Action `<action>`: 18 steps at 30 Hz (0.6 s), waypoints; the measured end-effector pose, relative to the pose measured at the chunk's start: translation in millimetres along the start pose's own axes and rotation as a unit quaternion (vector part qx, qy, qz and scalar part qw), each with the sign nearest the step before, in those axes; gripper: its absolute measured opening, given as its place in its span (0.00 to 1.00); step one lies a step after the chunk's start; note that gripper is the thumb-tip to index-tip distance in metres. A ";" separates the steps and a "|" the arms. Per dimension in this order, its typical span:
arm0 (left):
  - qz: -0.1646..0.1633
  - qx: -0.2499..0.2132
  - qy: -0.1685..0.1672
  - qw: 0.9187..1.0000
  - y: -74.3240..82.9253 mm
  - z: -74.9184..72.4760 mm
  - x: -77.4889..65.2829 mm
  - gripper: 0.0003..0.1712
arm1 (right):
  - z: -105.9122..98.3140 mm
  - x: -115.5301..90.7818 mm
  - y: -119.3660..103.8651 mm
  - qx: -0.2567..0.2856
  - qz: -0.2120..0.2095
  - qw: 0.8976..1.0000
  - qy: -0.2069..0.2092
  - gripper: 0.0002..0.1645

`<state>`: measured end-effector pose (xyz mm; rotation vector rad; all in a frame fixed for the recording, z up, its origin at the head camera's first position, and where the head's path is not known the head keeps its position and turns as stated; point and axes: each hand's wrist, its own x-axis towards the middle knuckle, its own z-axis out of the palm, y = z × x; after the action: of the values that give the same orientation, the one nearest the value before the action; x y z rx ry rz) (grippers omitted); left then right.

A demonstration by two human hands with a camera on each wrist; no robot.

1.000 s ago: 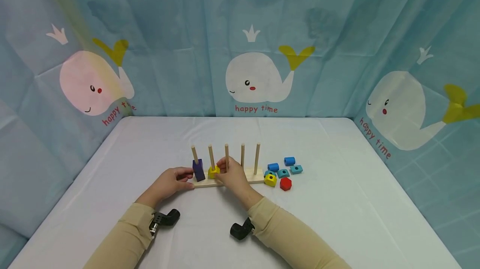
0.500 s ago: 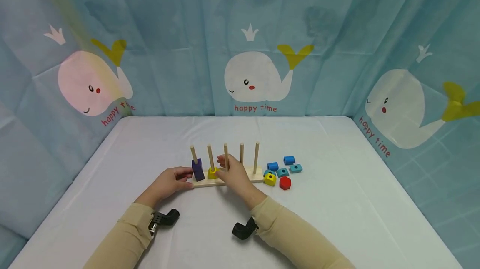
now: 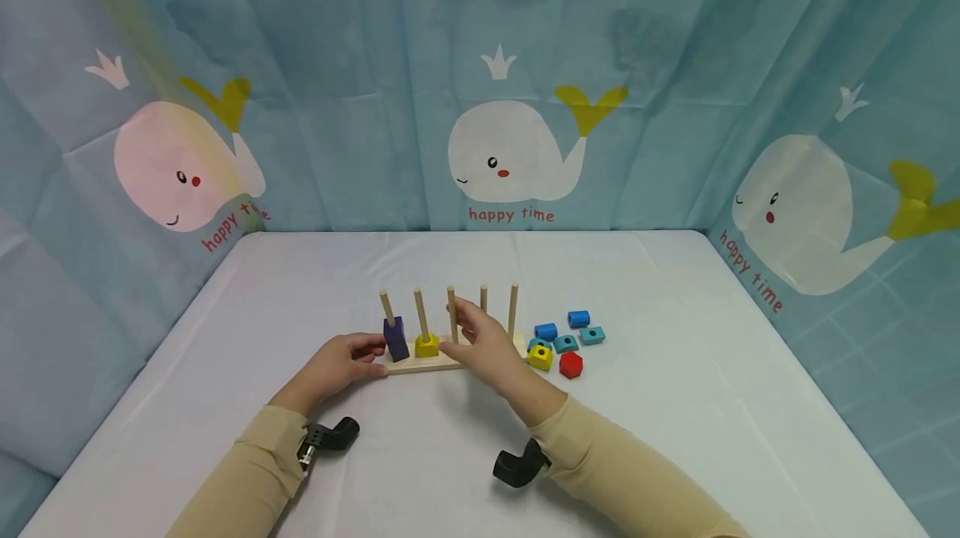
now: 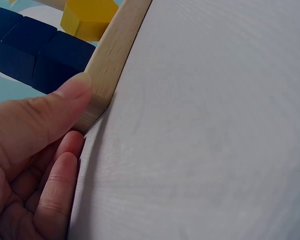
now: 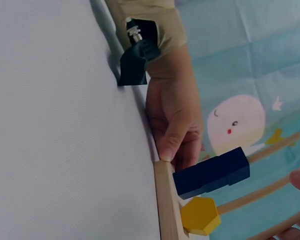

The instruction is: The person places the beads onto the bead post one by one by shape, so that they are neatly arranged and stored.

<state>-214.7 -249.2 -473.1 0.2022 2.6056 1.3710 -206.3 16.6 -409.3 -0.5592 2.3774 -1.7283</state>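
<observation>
A wooden peg stand [image 3: 423, 365] with a row of upright pegs stands on the table. Three dark blue-purple square blocks [image 3: 396, 339] are stacked on its leftmost peg. At the foot of the second peg sits a yellow hexagonal block [image 3: 427, 345]. My left hand [image 3: 335, 367] holds the stand's left end, the thumb [image 4: 72, 90] on its front corner and the fingers at the end face. My right hand [image 3: 491, 348] is by the third peg, thumb and fingers spread, with nothing between them; it partly hides the pegs behind it.
Loose blocks lie right of the stand: blue cylinders [image 3: 578, 319], several teal blocks [image 3: 592, 335], a yellow block [image 3: 540, 357] and a red hexagonal block [image 3: 571, 365]. A whale-print curtain [image 3: 360, 146] borders the white table [image 3: 675, 404].
My right hand has let go of the yellow block on the second peg and moved right and slightly up. The left hand stays at the stand's end.
</observation>
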 end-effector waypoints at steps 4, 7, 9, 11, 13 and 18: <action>-0.001 -0.005 -0.001 1.000 1.5 -0.3 -1.7 0.37 | -9.2 -7.1 2.2 -0.013 -0.001 1.000 -0.011 0.37; -0.002 -0.004 0.001 1.000 2.6 -0.2 -1.8 0.36 | -19.5 -12.5 4.4 -0.020 0.003 1.000 -0.018 0.32; -0.003 -0.002 0.002 1.000 2.3 -0.1 -1.7 0.36 | -27.8 -15.7 6.5 -0.021 0.003 1.000 -0.023 0.28; -0.001 -0.001 0.003 1.000 1.8 0.0 -1.7 0.36 | -36.9 -18.5 9.1 -0.026 0.001 0.999 -0.027 0.24; 0.002 -0.001 0.004 1.000 0.9 0.2 -1.4 0.36 | -46.5 -20.8 13.5 -0.035 -0.001 0.999 -0.027 0.21; 0.011 0.002 0.004 1.000 -1.7 0.9 -0.5 0.35 | -71.6 -25.4 26.8 -0.052 -0.008 0.998 -0.022 0.16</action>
<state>-214.0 -249.5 -475.0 0.2272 2.6216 1.3763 -212.4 96.8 -413.7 -0.6272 2.4498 -1.5882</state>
